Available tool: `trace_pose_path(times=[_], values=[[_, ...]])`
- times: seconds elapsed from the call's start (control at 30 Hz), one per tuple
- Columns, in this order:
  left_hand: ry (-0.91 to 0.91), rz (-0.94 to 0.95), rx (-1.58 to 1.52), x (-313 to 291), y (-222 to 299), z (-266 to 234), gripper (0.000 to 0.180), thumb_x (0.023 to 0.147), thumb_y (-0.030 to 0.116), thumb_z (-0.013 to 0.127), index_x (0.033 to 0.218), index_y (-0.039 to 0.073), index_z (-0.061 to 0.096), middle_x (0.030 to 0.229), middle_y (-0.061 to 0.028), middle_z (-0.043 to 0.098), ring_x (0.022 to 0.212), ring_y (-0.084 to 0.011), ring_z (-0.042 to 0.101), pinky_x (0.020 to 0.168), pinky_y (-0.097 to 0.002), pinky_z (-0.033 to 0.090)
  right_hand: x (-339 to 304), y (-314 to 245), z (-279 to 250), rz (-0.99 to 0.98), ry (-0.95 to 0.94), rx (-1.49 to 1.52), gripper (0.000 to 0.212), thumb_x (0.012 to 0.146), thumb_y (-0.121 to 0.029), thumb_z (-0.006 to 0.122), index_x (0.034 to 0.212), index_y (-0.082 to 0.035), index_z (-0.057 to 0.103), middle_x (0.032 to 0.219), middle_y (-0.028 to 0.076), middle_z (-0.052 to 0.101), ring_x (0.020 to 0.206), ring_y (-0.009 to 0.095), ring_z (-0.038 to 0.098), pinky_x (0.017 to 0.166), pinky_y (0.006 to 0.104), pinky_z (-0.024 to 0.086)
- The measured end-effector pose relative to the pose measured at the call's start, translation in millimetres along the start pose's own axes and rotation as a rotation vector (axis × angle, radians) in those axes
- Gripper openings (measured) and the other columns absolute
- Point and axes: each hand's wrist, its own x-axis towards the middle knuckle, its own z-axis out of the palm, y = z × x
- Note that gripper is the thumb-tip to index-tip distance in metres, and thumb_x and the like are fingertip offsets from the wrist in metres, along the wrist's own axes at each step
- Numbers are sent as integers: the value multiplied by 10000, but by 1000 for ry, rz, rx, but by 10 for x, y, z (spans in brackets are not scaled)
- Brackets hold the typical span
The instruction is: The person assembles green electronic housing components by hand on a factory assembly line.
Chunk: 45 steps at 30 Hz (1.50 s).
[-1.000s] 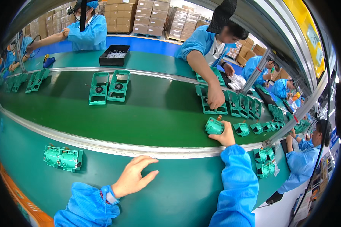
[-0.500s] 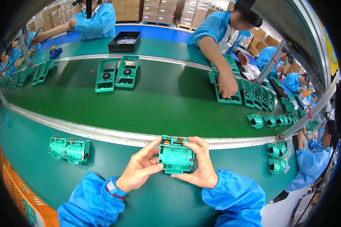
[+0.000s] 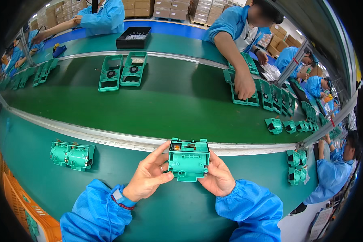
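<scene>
Between my two hands is a green plastic housing (image 3: 188, 163), held up over the near worktable close to the belt's metal rail. Its upper face shows a dark-edged opening with a small orange part and a black part inside. My left hand (image 3: 148, 177) grips the left side, thumb on the lower left corner. My right hand (image 3: 220, 176) holds the right side, thumb in front and the other fingers mostly hidden behind. Two similar green housings (image 3: 71, 155) rest side by side on the table to the left. More green housings (image 3: 296, 166) are grouped at the right end.
Beyond the metal rail (image 3: 121, 143) runs a green conveyor belt (image 3: 157, 109) carrying green frames (image 3: 133, 69). Across it, a person's hand (image 3: 244, 85) touches a frame. A black bin (image 3: 133, 38) stands at the far side. An orange crate (image 3: 24, 205) sits at lower left.
The housing has tipped so that its upper opening shows more. My right hand's fingers have shifted from its top edge down around the right side. The frames on the belt have moved slightly left.
</scene>
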Motion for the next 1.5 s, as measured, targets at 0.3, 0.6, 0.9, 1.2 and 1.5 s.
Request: trace_pose_path(times=[0.3, 0.6, 0.9, 1.2, 1.5], values=[[-60, 72, 55, -2, -90, -64, 713, 741, -121, 553, 1343, 96, 238, 1339, -155, 309, 1210, -234, 340, 966, -360, 342, -4, -18, -105, -8, -209, -21, 602, 840, -107, 516, 1349, -75, 197, 1332, 98, 329, 1212, 214, 343, 998, 380, 278], [-19, 119, 125, 7, -174, -84, 732, 709, -182, 522, 1324, 147, 299, 1327, -95, 353, 1208, -208, 357, 979, -356, 337, -1, -15, -166, -37, -247, -33, 591, 845, -88, 502, 1353, -89, 200, 1340, 99, 323, 1225, 219, 327, 1009, 394, 258], [28, 22, 151, 57, -122, -10, 633, 765, -70, 566, 1319, 33, 277, 1324, -107, 340, 1205, -224, 338, 973, -364, 321, -63, 56, -93, -143, -6, -99, 335, 838, -50, 523, 1151, 1, 413, 1116, 117, 529, 1017, 173, 512, 874, 327, 396], [121, -100, 218, 17, -139, 156, 759, 720, -1, 656, 1336, 35, 215, 1201, -134, 374, 1137, -200, 372, 935, -364, 361, -189, 137, 151, -310, 157, -653, 281, 871, -34, 478, 1132, 49, 417, 934, 105, 621, 858, 74, 515, 796, 215, 392], [42, -286, -404, -25, -164, 73, 603, 773, 290, 525, 1270, 18, 318, 1183, -161, 447, 1063, -285, 471, 893, -429, 396, -197, 35, 38, -832, 143, -1366, 698, 605, -272, 774, 1147, 10, 438, 1107, 166, 459, 1002, 291, 445, 841, 368, 381]])
